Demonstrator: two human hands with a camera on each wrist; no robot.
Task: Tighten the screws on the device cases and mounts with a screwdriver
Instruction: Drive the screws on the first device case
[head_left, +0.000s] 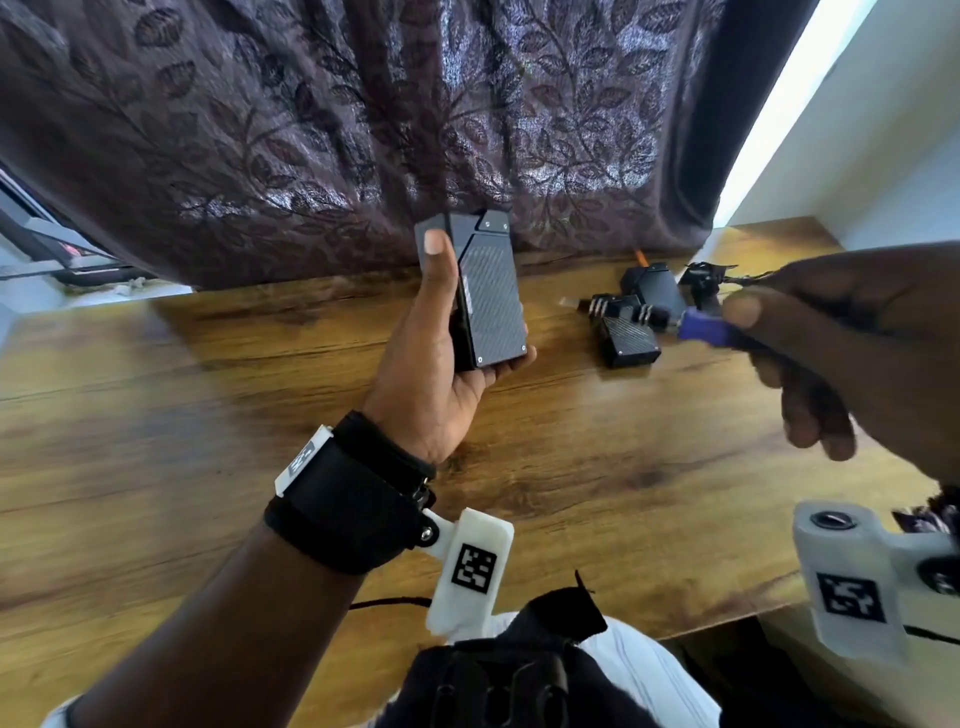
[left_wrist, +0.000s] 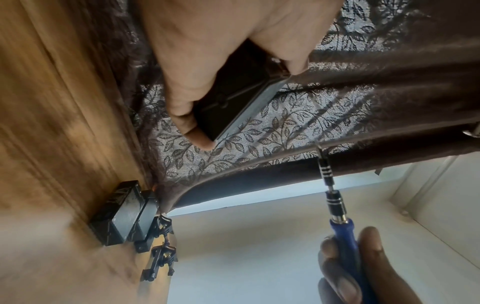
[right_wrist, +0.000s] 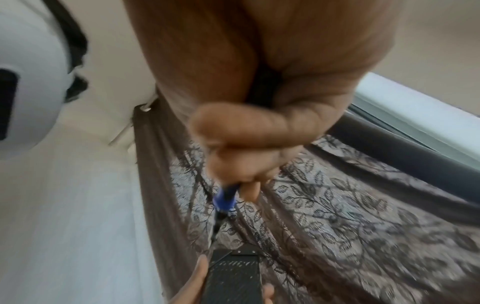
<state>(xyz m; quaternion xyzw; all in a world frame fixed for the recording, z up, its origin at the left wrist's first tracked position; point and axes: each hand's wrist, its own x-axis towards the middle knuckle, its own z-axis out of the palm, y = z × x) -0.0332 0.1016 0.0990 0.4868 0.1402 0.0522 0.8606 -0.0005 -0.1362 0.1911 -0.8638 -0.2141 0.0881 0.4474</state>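
screwdriver (head_left: 675, 322) tip clear of held case (head_left: 485, 296)

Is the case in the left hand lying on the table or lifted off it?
Lifted. The left hand grips the device case upright above the wooden table; two other cases lie flat there.

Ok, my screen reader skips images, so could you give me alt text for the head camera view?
A left hand holds a black device case upright above a wooden table, while the right hand grips a blue-handled screwdriver pointing toward it. More black cases lie on the table before a leaf-patterned curtain.
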